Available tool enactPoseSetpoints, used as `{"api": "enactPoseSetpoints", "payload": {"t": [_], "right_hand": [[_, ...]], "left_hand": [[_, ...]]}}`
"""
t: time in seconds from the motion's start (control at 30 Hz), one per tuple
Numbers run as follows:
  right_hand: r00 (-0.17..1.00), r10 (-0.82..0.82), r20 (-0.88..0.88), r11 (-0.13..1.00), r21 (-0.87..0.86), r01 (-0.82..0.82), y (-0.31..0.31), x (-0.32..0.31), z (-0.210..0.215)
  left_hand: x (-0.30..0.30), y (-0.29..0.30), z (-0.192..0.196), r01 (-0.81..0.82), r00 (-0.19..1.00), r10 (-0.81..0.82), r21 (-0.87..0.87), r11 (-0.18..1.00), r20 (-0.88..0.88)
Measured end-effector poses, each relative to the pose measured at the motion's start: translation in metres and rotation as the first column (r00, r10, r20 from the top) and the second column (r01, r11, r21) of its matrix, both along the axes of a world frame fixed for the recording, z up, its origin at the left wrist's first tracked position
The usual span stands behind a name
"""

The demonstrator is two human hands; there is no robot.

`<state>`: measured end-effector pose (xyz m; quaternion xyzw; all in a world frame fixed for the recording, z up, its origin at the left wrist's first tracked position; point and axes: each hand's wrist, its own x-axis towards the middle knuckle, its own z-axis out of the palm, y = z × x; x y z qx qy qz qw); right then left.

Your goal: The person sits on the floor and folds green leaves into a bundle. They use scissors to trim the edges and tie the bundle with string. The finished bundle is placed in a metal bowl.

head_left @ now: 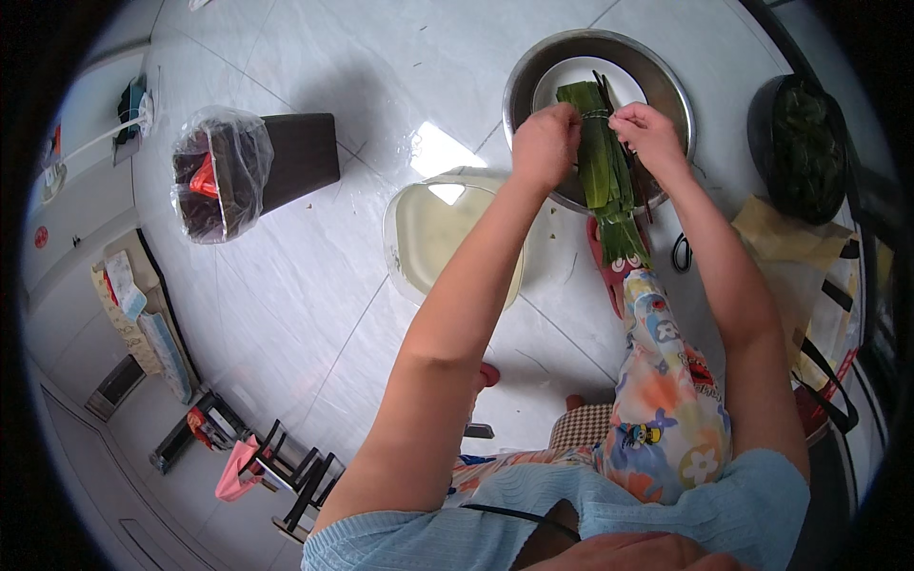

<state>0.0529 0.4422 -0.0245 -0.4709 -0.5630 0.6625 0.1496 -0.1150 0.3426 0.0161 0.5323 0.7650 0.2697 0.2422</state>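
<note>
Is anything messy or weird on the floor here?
Only small things: a few tiny bits lie scattered on the floor tiles, and black scissors sit loose by the metal basin. Nothing looks spilled or broken.

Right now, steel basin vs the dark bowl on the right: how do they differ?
The steel basin is shiny silver metal; the dark bowl is black. The steel basin is wider and holds a white plate; the dark bowl is smaller and full of dark green leaves. Both hands work over the steel basin, left hand and right hand on a leaf bundle; nothing touches the dark bowl. Both are round and sit on the tiled floor.
</note>
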Motion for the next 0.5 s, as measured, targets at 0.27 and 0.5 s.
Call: {"api": "enactPoseSetpoints", "payload": {"t": [0.27,0.5], "right_hand": [[0.998,0.045,-0.045,0.998,0.047,-0.043,-0.003,-0.004,-0.01],[0.999,0.046,-0.005,0.997,0.063,-0.046,-0.004,-0.005,-0.015]], "left_hand": [[0.019,0.014,-0.009,-0.051,0.966,0.052,-0.012,0.999,0.252],[0.021,0.008,-0.006,-0.105,0.977,0.109,-0.033,0.994,0.185]]}}
